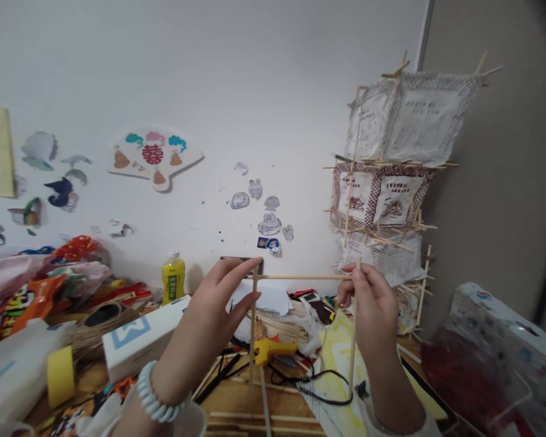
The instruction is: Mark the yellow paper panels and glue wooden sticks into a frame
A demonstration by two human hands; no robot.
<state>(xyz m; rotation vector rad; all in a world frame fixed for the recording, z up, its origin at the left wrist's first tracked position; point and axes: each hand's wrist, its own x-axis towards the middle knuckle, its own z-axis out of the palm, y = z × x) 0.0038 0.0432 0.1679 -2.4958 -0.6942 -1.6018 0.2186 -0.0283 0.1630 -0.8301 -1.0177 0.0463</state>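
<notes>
Thin wooden sticks form a frame: a horizontal stick [304, 277] crosses a left upright stick [252, 340] and a right upright stick [352, 358] near their tops. My left hand [213, 309] grips the left corner, its index finger on the top and its thumb lower down on the upright. At the right corner, my right hand [372, 306] pinches the crossing between thumb and fingers. Below the frame lies a yellow glue gun [273, 350] with a black cord [318, 394]. More loose sticks [273, 419] lie on the wooden table [230, 394].
A tiered lantern [398, 194] of sticks and drawn paper stands at right, close to my right hand. Left are a drink bottle [173, 279], white box [141, 334], twine roll [100, 328], yellow tape [60, 376] and snack packets [31, 303]. Yellow-marked paper [337, 352] lies beneath my right hand.
</notes>
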